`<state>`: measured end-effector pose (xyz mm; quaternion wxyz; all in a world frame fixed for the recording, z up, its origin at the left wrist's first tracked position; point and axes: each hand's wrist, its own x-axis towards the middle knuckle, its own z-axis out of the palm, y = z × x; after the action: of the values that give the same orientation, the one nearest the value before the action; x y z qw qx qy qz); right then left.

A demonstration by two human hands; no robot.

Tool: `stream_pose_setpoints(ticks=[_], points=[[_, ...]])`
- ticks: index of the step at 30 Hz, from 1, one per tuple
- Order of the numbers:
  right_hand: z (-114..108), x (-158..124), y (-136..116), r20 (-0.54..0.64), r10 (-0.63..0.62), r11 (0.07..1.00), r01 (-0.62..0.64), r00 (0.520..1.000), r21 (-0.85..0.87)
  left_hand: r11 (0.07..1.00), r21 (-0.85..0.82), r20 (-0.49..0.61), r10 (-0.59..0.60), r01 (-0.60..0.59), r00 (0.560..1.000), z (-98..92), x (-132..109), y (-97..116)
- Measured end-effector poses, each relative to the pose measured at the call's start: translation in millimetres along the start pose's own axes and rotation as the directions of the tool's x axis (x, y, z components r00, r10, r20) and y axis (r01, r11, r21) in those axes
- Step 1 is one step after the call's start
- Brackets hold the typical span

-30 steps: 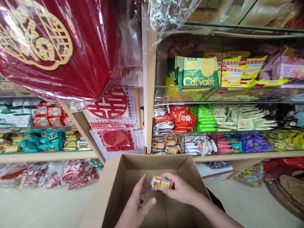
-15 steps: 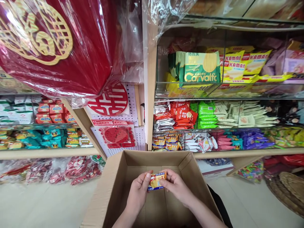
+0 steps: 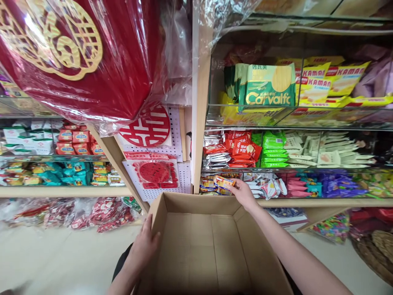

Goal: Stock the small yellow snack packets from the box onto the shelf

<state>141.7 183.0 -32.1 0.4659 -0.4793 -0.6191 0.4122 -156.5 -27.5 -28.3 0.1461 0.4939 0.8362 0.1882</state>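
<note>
My right hand (image 3: 243,192) reaches past the box's far right corner and pinches an orange and blue snack packet (image 3: 224,182) at the lower shelf bin. Similar packets (image 3: 208,183) lie beside and behind it in that bin. On the left side of the cardboard box (image 3: 196,203), my left hand (image 3: 146,241) is wrapped over the wall, with its fingers on the rim. The visible inside of the box holds nothing.
Shelves (image 3: 325,202) of wrapped snacks stand ahead, with red packs (image 3: 242,147) and green packs (image 3: 274,149) above the low bins. A large red plastic-wrapped item (image 3: 123,61) hangs at upper left. Woven baskets (image 3: 376,250) sit at far right.
The packet, held in both hands over the box before, is now at the shelf bin in my right hand. My left hand has let go of it and moved to the box's left wall.
</note>
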Motion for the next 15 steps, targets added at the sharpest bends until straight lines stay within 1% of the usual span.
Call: stream_pose_setpoints(ticks=[1, 3, 6, 10, 13, 15], points=[[5.6, 6.8, 0.7, 0.003, 0.007, 1.0, -0.007, 1.0, 0.001, 1.0, -0.031, 0.036, 0.0, 0.001, 0.999, 1.3, 0.3, -2.2], [18.0, 18.0, 0.7, -0.002, -0.016, 0.999, 0.016, 1.0, -0.051, 0.999, -0.052, 0.044, -0.008, 0.011, 0.999, 2.8, -0.7, -3.6], [33.8, 31.7, -0.5, 0.026, -0.084, 0.97, 0.088, 0.996, -0.226, 0.998, -0.058, 0.034, -0.005, 0.007, 0.999, 2.6, -3.3, -2.1], [45.7, 49.2, -3.4, 0.041, -0.106, 0.889, 0.114, 0.993, -0.444, 0.999, -0.052, 0.027, -0.012, 0.013, 1.0, 1.4, -4.0, 1.1], [52.2, 62.9, -7.0, 0.064, -0.111, 0.793, 0.127, 0.992, -0.596, 0.999, -0.045, 0.044, -0.017, 0.019, 0.999, 2.1, -2.7, 2.0], [57.6, 71.3, -10.1, 0.107, -0.1, 0.724, 0.146, 0.989, -0.674, 0.998, -0.042, 0.053, -0.034, 0.036, 0.998, 3.2, -2.2, 1.9]])
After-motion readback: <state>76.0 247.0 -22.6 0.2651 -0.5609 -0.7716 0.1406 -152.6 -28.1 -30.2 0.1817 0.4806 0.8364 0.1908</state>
